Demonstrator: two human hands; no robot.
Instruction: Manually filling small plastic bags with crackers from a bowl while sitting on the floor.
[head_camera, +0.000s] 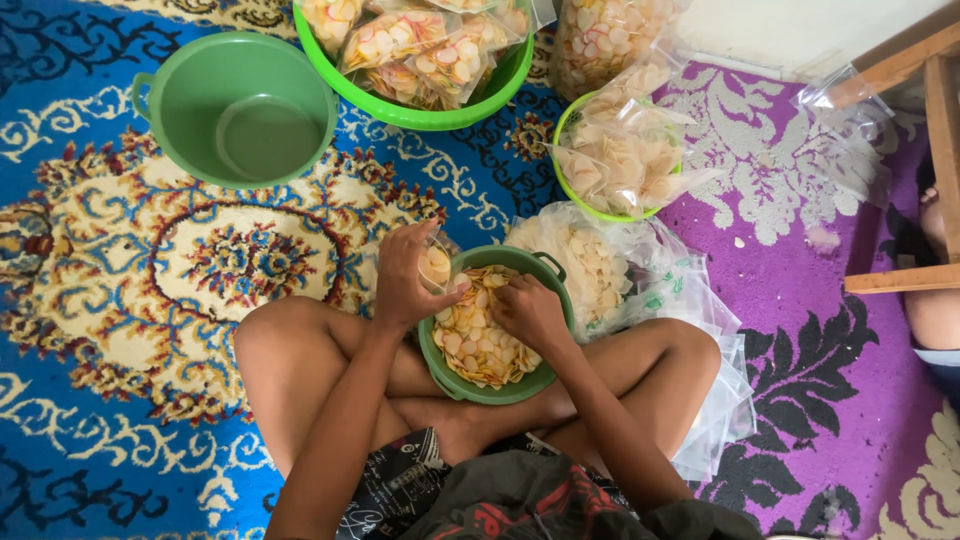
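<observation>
I sit cross-legged on a carpet with a green bowl (545, 268) of thin pale crackers (478, 340) resting between my legs. My left hand (405, 275) holds a small clear plastic bag (437, 262) partly filled with crackers at the bowl's left rim. Inside the bowl, my right hand (530, 312) lies with its fingers closed over the crackers; whether it grips any I cannot tell.
An empty green basin (170, 110) stands at the upper left. A green tub (440, 118) of filled cracker bags and a smaller green bowl (567, 185) of bags sit at the top. Loose clear bags (715, 400) lie at my right knee. A wooden frame (940, 160) stands far right.
</observation>
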